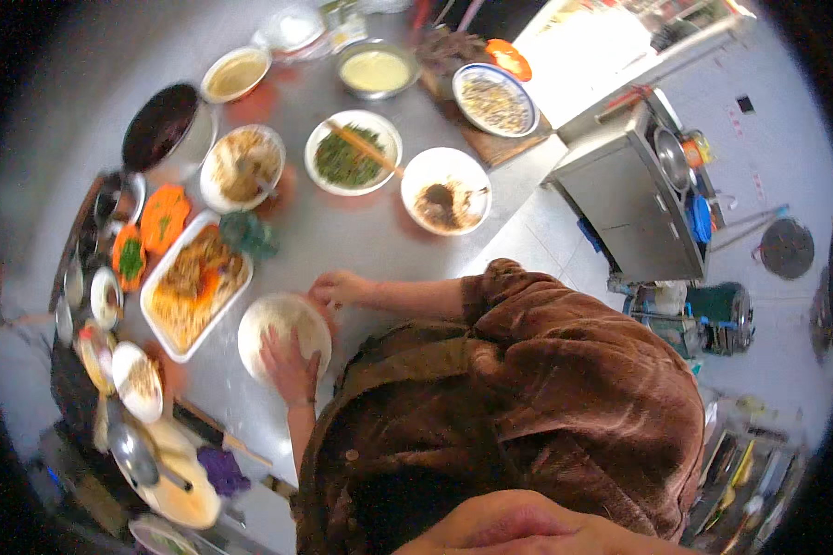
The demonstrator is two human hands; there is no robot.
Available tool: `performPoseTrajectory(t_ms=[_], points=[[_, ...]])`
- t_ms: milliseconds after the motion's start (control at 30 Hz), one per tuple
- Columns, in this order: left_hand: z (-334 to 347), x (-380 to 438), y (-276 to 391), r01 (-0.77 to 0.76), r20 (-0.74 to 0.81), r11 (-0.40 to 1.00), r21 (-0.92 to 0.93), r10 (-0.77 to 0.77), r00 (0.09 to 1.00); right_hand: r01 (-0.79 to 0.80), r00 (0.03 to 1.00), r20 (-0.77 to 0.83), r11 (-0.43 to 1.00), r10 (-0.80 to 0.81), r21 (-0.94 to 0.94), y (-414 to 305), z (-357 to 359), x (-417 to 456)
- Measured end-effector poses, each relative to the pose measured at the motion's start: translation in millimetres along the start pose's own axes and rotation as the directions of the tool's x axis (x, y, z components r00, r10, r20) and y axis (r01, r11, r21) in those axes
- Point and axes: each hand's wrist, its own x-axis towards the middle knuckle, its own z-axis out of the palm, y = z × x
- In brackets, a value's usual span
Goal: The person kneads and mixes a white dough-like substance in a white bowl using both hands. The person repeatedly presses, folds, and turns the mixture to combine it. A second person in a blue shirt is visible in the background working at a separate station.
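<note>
A round white bowl [253, 340] with pale contents stands on the metal table in front of me. My left hand [290, 364] reaches over it, fingers spread against the pale contents; blur hides what they are. Just beyond the bowl's rim is my right hand [337, 288], its fingers curled low over the table. Whether it touches the rim or pinches something I cannot tell. Beside the bowl lies a white rectangular tray [154, 316] of noodle-like food with a reddish-orange patch. A crumpled dark green cloth or bag [248, 233] rests at the tray's far corner.
Across the metal table [305, 236] stand a bowl of chopped greens [350, 161] with a wooden utensil across it, a dark-stained white bowl [446, 218], a bowl of brownish food [243, 165], and a dark pot [163, 128]. A ladle [133, 454] is at one side. A steel cabinet [625, 201] stands beyond.
</note>
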Motion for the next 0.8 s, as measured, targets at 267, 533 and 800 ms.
performPoseTrajectory(t_ms=[267, 533, 800], points=[[19, 19, -12, -0.005, -0.078, 0.997, 0.072, 0.011, 0.997, -0.007, 0.987, 0.157, 0.991, 0.028, -0.13, 4, -19, 14], [19, 28, -11, -0.024, -0.102, 0.999, -0.026, 0.021, 0.995, -0.031, 0.973, 0.221, 0.985, 0.068, -0.17, 13, -30, 31], [31, 16, -25, 0.146, -0.089, 0.984, -0.105, -0.156, 0.984, 0.067, 0.944, 0.33, 0.974, 0.009, -0.218, 17, -27, 41]])
